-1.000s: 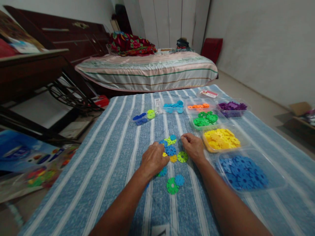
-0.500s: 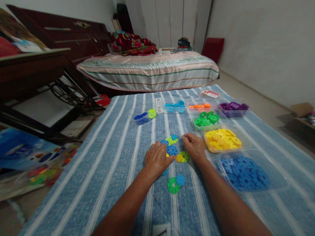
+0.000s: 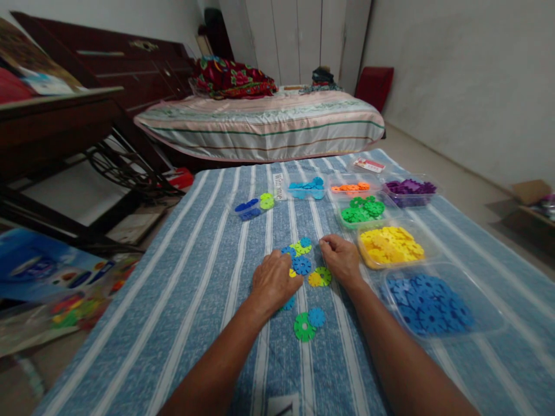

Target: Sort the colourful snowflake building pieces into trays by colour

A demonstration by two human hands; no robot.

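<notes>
On white-striped blue cloth, the left hand is flanking a notched blue plastic disc — its grip unclear — the right hand holding fingers together.

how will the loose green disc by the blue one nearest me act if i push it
The green disc is probably stiff, since its notched rim looks crisp and flat. It looks thin, so likely light. Lying flat on the striped cloth, it should slide rather than roll, perhaps nudging the blue disc at its edge.
</notes>
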